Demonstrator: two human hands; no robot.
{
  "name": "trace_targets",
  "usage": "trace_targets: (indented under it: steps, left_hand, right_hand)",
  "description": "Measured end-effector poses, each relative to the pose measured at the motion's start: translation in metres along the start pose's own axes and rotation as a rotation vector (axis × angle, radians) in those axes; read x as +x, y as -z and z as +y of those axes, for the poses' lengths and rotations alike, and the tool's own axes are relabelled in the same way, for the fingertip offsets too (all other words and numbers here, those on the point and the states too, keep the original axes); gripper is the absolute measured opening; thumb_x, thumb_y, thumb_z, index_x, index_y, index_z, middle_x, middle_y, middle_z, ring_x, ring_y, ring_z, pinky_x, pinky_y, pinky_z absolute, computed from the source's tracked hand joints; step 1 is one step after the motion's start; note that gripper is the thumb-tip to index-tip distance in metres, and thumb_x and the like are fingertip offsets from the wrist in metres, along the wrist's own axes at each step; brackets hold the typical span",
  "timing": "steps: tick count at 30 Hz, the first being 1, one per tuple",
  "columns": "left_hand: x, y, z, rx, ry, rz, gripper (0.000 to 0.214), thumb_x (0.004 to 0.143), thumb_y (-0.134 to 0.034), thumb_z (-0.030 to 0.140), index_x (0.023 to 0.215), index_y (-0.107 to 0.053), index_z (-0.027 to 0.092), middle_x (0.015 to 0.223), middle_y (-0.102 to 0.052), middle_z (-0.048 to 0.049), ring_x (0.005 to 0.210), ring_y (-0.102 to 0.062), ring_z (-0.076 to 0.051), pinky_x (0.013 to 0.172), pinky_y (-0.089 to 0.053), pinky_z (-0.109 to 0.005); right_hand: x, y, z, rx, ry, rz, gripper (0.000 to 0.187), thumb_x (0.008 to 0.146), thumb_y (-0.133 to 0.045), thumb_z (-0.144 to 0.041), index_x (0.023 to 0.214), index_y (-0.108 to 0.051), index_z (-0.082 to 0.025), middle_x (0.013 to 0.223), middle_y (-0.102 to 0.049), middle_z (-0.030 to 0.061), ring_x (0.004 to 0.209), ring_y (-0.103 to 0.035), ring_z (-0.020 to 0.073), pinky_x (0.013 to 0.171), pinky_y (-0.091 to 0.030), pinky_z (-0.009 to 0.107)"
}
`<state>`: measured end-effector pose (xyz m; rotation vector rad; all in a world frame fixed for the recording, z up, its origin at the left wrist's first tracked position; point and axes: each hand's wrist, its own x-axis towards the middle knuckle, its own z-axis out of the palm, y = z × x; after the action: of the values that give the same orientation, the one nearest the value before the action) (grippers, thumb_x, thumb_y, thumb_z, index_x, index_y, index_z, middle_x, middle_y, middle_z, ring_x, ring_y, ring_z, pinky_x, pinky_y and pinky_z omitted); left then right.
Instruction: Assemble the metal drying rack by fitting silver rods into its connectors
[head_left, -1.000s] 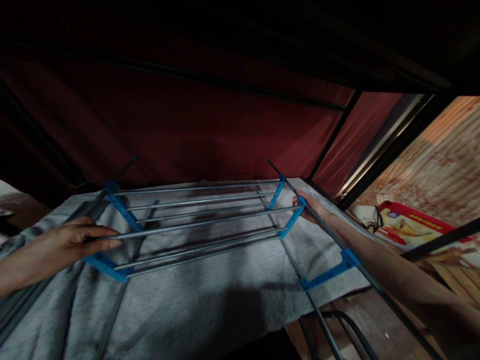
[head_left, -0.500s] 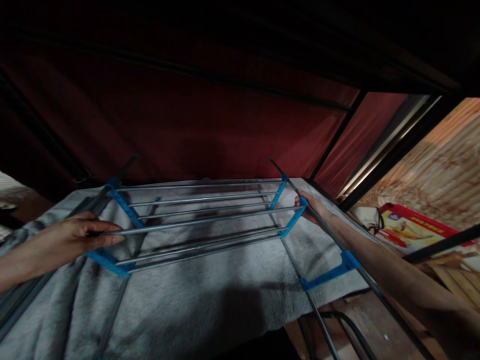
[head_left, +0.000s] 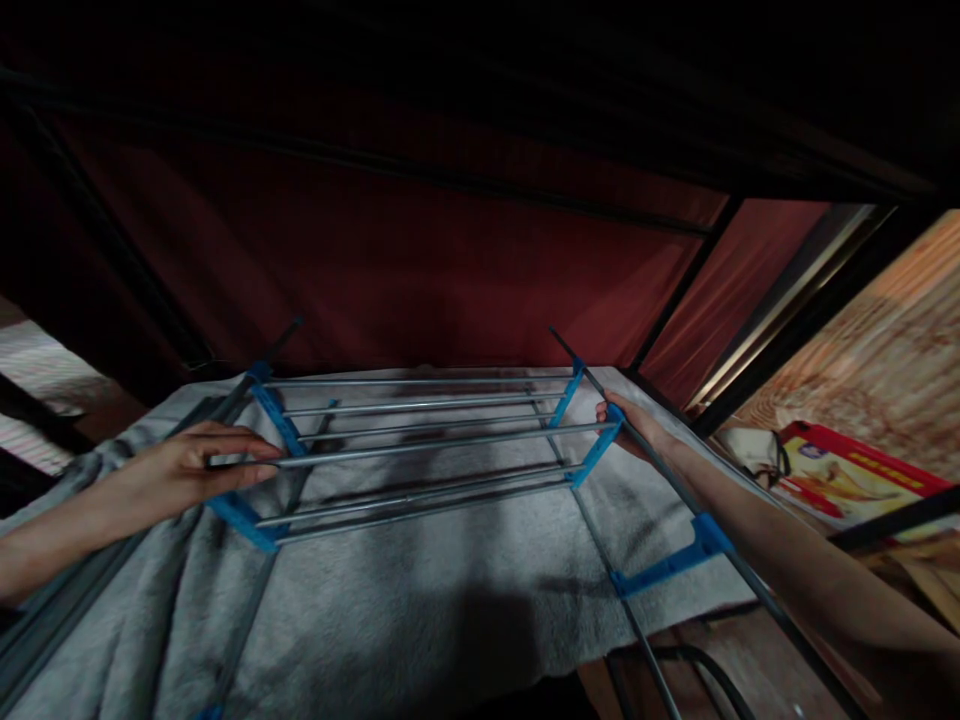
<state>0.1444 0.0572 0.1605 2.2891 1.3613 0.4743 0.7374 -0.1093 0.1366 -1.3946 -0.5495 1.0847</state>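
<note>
A rack of silver metal rods (head_left: 427, 440) runs left to right between blue plastic brackets. It sits above a grey towel (head_left: 420, 600) spread over the frame. My left hand (head_left: 191, 468) is closed around the left end of one rod, beside the left blue bracket (head_left: 247, 518). My right hand (head_left: 637, 432) grips the dark side bar at the right blue bracket (head_left: 596, 452), its fingers wrapped under it. A second blue bracket (head_left: 667, 565) sits lower on that same bar, beside my right forearm.
Dark red fabric walls (head_left: 390, 250) close off the back and sides, with black frame poles crossing them. At the right lie a red and yellow printed package (head_left: 847, 475) and wooden planks. Dark tube legs (head_left: 660, 670) show below the towel's front edge.
The view has shifted a little, so the rack sits slightly further right and lower in frame. Both hands keep the same hold.
</note>
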Motion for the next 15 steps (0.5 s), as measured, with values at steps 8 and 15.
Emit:
trace_targets:
  steps: [8, 15]
  left_hand:
    - [-0.018, 0.001, 0.023, -0.413, 0.321, 0.462, 0.067, 0.080, -0.053, 0.080, 0.129, -0.062, 0.035, 0.139, -0.064, 0.0055, 0.130, -0.056, -0.025, 0.112, -0.044, -0.039]
    - [-0.018, -0.009, 0.009, -1.103, 0.568, 0.153, 0.062, 0.097, -0.032, 0.067, 0.112, -0.067, 0.017, 0.078, -0.072, -0.0078, 0.067, -0.069, -0.023, 0.058, -0.057, -0.033]
  right_hand:
    - [0.003, -0.003, -0.003, -0.105, -0.070, 0.103, 0.024, 0.099, -0.048, -0.036, 0.094, -0.065, -0.019, 0.081, -0.075, 0.0090, 0.066, -0.070, 0.0193, 0.061, -0.059, 0.030]
    - [0.029, 0.011, 0.001, -0.190, -0.109, 0.094, 0.015, 0.091, -0.055, -0.031, 0.094, -0.068, -0.025, 0.123, -0.069, 0.0217, 0.087, -0.074, 0.0264, 0.067, -0.060, 0.041]
